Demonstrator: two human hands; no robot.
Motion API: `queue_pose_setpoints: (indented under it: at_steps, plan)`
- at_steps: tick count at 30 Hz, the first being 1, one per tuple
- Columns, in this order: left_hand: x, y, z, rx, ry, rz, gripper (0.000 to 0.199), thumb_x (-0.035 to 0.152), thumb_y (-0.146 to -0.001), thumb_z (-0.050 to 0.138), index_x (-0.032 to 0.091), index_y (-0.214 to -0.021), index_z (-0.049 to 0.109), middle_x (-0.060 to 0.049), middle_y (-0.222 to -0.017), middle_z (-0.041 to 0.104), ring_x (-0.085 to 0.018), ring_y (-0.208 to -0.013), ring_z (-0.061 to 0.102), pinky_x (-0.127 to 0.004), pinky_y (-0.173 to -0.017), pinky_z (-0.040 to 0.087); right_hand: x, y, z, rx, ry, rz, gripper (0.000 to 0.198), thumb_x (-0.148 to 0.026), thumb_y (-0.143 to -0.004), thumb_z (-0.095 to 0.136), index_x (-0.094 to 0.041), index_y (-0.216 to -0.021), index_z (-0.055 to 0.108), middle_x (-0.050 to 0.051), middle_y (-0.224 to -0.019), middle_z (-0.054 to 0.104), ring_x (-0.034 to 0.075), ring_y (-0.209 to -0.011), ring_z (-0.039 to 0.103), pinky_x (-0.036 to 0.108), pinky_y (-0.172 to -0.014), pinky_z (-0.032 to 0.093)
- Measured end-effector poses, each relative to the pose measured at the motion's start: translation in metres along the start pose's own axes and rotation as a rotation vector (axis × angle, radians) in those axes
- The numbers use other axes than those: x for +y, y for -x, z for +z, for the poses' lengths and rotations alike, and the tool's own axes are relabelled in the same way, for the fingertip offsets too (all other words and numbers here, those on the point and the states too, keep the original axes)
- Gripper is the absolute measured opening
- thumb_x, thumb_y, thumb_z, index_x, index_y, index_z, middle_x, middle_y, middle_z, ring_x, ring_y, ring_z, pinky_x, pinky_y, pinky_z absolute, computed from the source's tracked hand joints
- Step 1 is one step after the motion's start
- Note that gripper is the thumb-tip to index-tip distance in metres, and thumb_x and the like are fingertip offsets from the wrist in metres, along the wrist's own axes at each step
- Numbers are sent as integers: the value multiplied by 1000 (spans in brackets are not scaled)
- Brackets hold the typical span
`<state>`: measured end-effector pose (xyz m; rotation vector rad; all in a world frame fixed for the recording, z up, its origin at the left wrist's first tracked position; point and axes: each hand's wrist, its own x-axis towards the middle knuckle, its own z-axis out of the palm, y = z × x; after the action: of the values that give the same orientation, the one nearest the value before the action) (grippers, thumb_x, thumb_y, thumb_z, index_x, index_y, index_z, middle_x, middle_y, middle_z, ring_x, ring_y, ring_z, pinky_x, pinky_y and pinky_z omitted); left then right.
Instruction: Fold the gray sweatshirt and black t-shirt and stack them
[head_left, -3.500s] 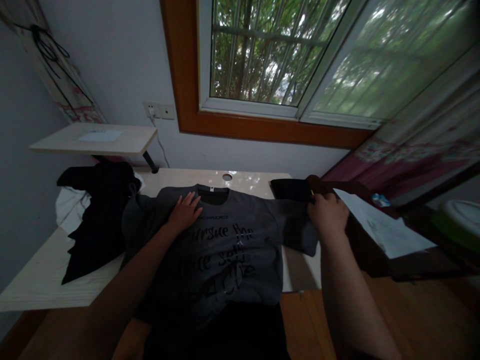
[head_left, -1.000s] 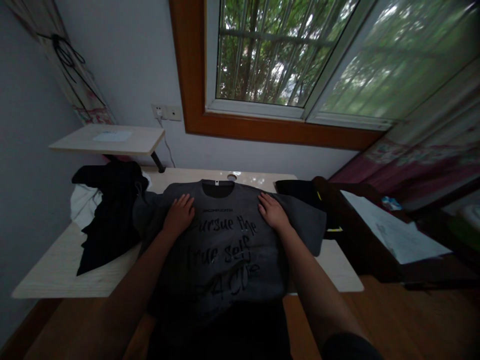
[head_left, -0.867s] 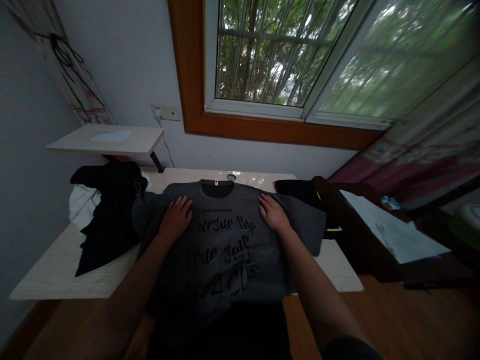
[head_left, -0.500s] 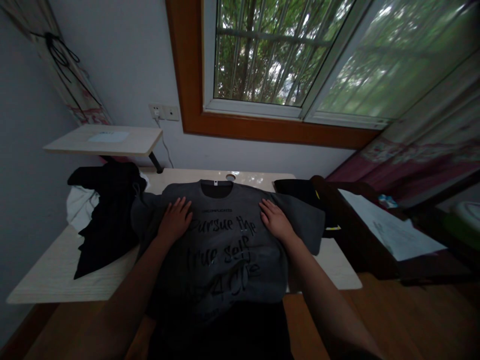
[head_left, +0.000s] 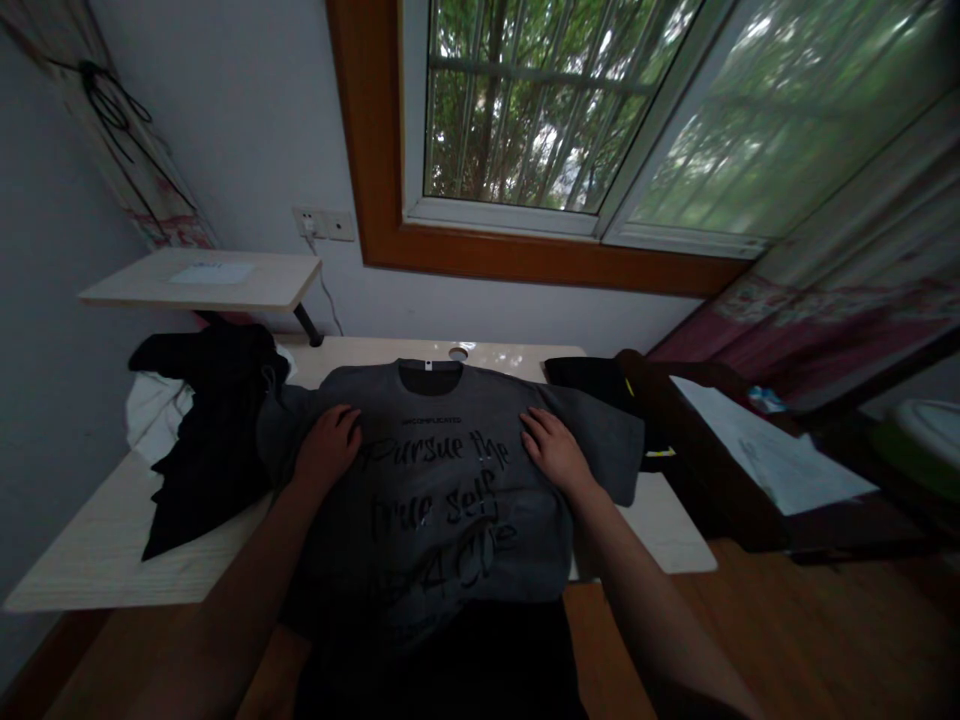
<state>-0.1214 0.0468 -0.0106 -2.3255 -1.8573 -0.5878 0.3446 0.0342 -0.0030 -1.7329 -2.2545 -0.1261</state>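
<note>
A dark grey T-shirt point(head_left: 442, 480) with black lettering lies face up across the table, its collar toward the window and its lower part hanging over the near edge. My left hand point(head_left: 331, 443) rests on the shirt's left chest side near the sleeve, fingers stretched out and slightly bent. On the other side, my right hand point(head_left: 553, 446) lies flat on the cloth beside the lettering, fingers extended. Neither hand grips the fabric. The left sleeve is bunched close to a black garment; the right sleeve spreads out flat.
The pale wooden table point(head_left: 97, 560) carries a heap of black garment point(head_left: 214, 450) and white cloth point(head_left: 154, 410) at left, under a raised shelf point(head_left: 202, 275). Folded dark cloth point(head_left: 589, 375) lies at right. Beyond it, a paper sheet point(head_left: 772, 450) rests on a dark brown surface.
My left hand has shifted slightly left and its fingers are drawn in more. My right hand stays in nearly the same spot on the shirt. The view has moved a little.
</note>
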Motion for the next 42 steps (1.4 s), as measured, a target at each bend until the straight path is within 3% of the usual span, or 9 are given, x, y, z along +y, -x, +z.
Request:
queue_pose_setpoints:
  at_steps: [7, 16, 23, 33, 42]
  plan:
    - [-4, 0, 1, 22, -20, -73, 41, 32, -95, 43, 17, -127, 65, -17, -132, 59, -32, -124, 57, -44, -111, 46, -19, 4, -15, 52, 79, 116, 42, -36, -101, 41, -19, -129, 68, 13, -128, 65, 33, -113, 55, 46, -104, 45]
    - [-13, -19, 8, -17, -31, -49, 45, 33, -97, 40, 14, -132, 60, -15, -142, 57, -30, -135, 51, -44, -118, 40, -8, -17, 5, 134, 106, 156, 44, -32, -100, 41, -12, -129, 67, 19, -132, 61, 35, -122, 51, 47, -108, 41]
    - [-26, -43, 18, -40, -8, -48, 51, 34, -97, 38, 8, -137, 56, -18, -147, 55, -30, -140, 47, -44, -120, 36, 5, -41, 14, 152, 131, 179, 43, -29, -98, 43, -11, -129, 67, 16, -135, 62, 33, -118, 53, 44, -104, 42]
    - [-40, -67, 34, 3, 2, -62, 53, 36, -97, 39, 12, -141, 54, -13, -151, 54, -30, -143, 45, -45, -123, 32, 15, -65, 25, 143, 149, 158, 45, -28, -99, 41, -10, -132, 65, 14, -139, 61, 32, -117, 52, 42, -104, 40]
    - [-57, -93, 40, -92, -19, -31, 56, 38, -98, 35, 9, -143, 53, -14, -153, 52, -29, -144, 44, -44, -124, 30, 22, -91, 30, 53, 147, 176, 47, -30, -99, 40, -12, -136, 63, 14, -145, 58, 33, -121, 50, 43, -103, 41]
